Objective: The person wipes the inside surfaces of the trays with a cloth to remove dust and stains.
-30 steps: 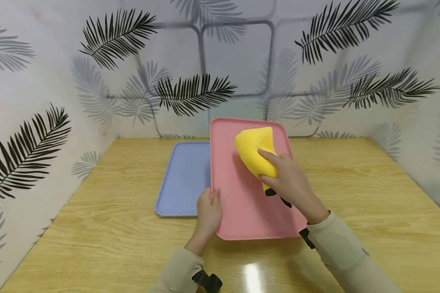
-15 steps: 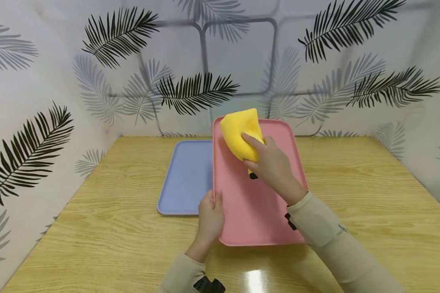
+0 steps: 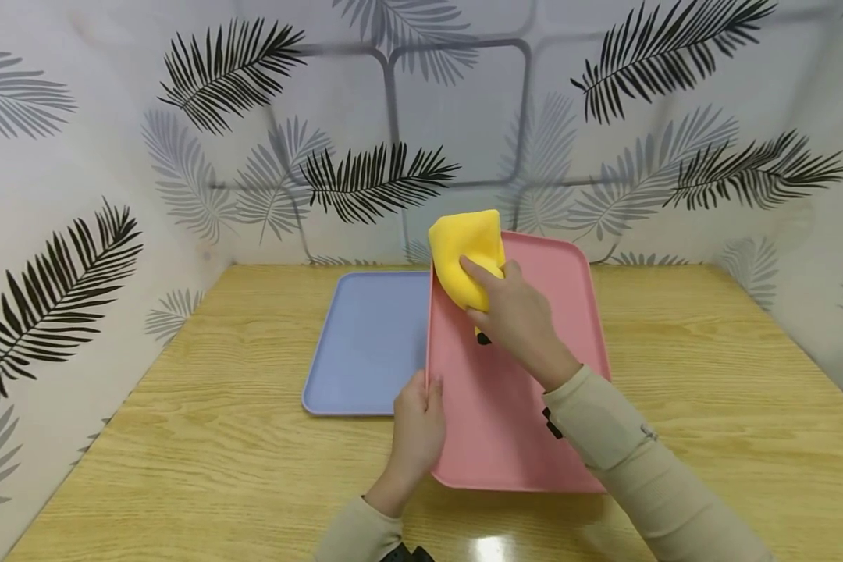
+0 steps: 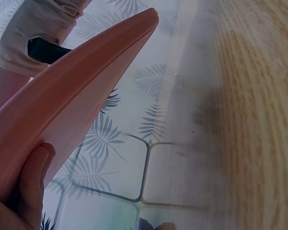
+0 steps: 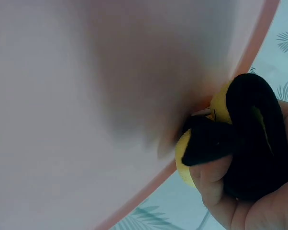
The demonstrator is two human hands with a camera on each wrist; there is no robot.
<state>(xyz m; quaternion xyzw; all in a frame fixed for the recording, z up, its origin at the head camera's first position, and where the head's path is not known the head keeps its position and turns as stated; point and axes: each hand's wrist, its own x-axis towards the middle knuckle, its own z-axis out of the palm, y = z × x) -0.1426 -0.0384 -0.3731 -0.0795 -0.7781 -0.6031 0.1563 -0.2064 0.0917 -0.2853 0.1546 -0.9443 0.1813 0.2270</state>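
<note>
A pink tray (image 3: 513,429) is held tilted above the table, its inner face toward me. My left hand (image 3: 419,425) grips its left rim, the thumb (image 4: 36,167) lying over the edge in the left wrist view. With my right hand (image 3: 523,324) I hold a bunched yellow cloth (image 3: 464,254) at the tray's upper left corner, where it overlaps the rim. The right wrist view shows a black part of the cloth (image 5: 251,148) folded within the fingers, close to the tray's pale-looking surface (image 5: 48,120).
A blue tray (image 3: 365,343) lies flat on the wooden table (image 3: 168,437), partly hidden behind the pink tray. Leaf-patterned walls (image 3: 449,101) enclose the table at the back and both sides.
The cloth has moved up and left from the tray's upper middle to its upper left corner. The pink tray and my left hand have shifted right and slightly down.
</note>
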